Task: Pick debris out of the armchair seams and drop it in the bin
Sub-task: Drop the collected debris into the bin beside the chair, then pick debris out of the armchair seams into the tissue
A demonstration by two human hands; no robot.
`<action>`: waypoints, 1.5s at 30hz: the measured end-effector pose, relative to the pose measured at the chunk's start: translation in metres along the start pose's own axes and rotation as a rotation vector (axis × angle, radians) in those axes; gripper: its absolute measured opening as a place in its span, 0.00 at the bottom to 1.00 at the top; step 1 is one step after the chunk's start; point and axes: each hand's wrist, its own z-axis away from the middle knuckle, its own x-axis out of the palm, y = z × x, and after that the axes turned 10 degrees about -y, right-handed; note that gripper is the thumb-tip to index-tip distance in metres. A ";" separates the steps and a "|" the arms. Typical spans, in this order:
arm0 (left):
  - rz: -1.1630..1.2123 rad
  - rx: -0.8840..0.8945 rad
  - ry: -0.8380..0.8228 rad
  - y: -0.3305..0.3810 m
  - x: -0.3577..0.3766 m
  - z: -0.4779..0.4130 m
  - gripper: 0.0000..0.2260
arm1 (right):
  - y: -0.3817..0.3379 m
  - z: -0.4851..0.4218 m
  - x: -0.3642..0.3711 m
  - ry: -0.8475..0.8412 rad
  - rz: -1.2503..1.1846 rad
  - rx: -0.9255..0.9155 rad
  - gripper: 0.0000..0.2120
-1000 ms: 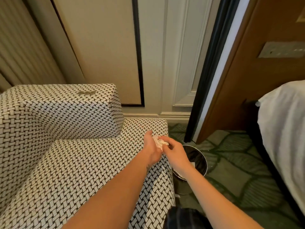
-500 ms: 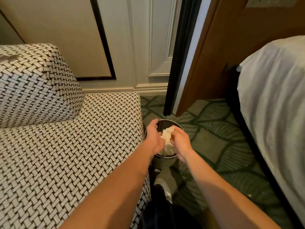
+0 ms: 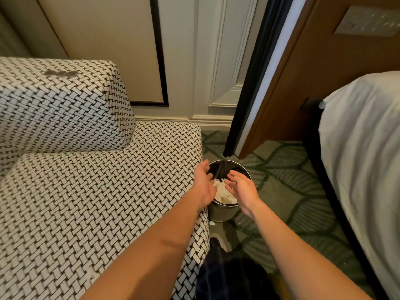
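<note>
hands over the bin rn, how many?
2. The left hand is open over the bin's left rim, next to the armchair. The right hand is open over its right side. White debris lies between them, inside the bin.

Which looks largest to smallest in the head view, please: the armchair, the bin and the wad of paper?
1. Armchair, which fills the left half of the view, though it is also nearest the camera.
2. Bin, a small round metal one on the carpet beside it.
3. Wad of paper, lying inside the bin.

Green patterned carpet (image 3: 281, 191) carries the bin (image 3: 220, 213) (beside the armchair (image 3: 86, 191)).
</note>
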 end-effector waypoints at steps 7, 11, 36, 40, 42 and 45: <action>-0.029 0.166 -0.035 0.030 -0.040 0.076 0.25 | -0.026 0.067 0.087 -0.297 0.062 -0.044 0.17; -0.058 0.262 -0.004 0.056 -0.072 0.138 0.22 | -0.031 0.117 0.144 -0.444 0.188 -0.057 0.13; 0.268 0.615 0.512 0.102 -0.375 0.454 0.22 | 0.143 0.309 0.476 -1.150 0.666 0.051 0.10; 0.295 0.617 0.595 0.097 -0.410 0.469 0.23 | 0.169 0.315 0.505 -1.174 0.766 0.039 0.11; 0.308 0.611 0.612 0.095 -0.428 0.476 0.26 | 0.183 0.312 0.516 -1.185 0.847 0.011 0.11; 0.356 0.594 0.639 0.088 -0.453 0.485 0.27 | 0.202 0.303 0.527 -1.178 0.925 0.001 0.11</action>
